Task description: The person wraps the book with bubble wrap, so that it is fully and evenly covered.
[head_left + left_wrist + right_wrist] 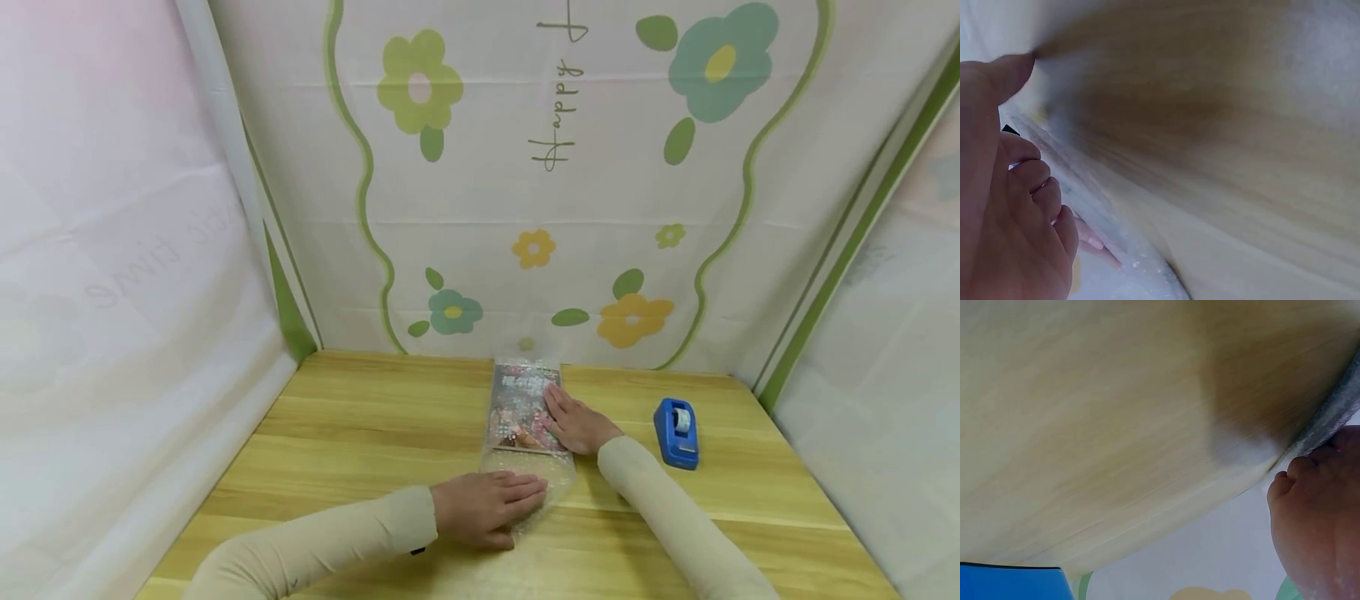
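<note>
A book or box with a colourful cover point(517, 408) lies on the wooden table under clear bubble wrap point(551, 471), which extends past its near and far ends. My right hand point(579, 423) rests on the cover's right side with its fingers extended. Nearer the table's front, my left hand point(487, 507) lies on the bubble wrap, fingers straight and together. In the left wrist view, the left hand point(1016, 194) is beside the wrap point(1141, 269). The right wrist view shows the right hand point(1319, 512) against the wrapped edge point(1329, 419).
A blue tape dispenser point(677, 435) with a roll of tape stands on the table to the right of the right hand. White cloth walls point(480, 183) with printed flowers enclose the wooden table point(360, 425) at the back and both sides.
</note>
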Demonstrator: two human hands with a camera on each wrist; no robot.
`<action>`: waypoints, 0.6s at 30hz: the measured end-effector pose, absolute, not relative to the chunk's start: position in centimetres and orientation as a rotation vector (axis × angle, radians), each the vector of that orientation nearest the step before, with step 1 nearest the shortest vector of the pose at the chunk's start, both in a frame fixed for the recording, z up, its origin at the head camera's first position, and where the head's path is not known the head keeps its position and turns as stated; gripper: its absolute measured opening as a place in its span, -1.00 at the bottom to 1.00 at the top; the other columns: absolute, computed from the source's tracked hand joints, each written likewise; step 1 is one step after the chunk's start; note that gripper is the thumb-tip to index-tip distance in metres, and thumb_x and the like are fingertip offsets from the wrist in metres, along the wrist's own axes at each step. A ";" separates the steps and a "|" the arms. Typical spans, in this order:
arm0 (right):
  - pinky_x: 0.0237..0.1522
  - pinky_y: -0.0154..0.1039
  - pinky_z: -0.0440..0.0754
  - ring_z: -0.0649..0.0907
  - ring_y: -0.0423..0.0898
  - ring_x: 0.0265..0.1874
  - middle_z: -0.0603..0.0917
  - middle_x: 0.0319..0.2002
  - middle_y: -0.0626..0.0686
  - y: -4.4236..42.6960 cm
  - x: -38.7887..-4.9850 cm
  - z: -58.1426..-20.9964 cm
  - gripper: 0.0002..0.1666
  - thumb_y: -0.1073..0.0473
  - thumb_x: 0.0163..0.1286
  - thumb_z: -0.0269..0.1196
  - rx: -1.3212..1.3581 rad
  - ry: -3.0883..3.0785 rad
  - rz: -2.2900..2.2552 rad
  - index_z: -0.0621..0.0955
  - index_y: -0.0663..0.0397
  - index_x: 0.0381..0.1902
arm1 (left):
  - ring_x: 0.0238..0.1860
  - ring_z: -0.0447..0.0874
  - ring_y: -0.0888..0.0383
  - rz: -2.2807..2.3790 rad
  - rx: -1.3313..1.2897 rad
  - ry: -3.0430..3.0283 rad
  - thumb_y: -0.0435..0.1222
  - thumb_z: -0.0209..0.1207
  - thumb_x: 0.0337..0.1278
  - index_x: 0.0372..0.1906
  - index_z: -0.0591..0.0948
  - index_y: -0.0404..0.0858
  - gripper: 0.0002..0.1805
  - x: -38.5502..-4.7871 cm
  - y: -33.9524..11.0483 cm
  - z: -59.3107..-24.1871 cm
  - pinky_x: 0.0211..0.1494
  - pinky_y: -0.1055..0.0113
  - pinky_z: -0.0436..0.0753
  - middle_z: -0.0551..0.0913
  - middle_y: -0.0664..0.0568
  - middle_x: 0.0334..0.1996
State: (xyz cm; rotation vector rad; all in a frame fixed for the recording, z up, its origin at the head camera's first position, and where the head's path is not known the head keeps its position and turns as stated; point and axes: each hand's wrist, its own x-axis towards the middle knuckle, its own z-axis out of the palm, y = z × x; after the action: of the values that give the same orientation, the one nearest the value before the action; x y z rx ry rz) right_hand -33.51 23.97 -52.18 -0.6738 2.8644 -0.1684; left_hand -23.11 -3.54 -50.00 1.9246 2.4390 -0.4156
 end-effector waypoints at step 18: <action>0.69 0.25 0.07 -0.04 0.22 0.74 -0.16 0.75 0.24 24.3 -33.7 -52.1 -0.16 -0.19 0.79 -0.26 -0.661 2.809 -0.254 -0.10 0.21 0.73 | 0.57 0.42 0.13 -0.168 1.993 2.530 -0.15 -0.18 0.77 0.67 0.23 -0.21 -0.43 -23.7 -4.0 -50.3 0.58 0.34 0.43 0.29 -0.02 0.65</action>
State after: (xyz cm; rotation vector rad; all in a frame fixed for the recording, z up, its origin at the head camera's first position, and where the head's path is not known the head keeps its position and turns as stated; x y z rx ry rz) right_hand -33.73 24.30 -52.08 -0.6607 2.8088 -0.2545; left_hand -23.67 -4.05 -50.34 1.9930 2.5303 -0.1679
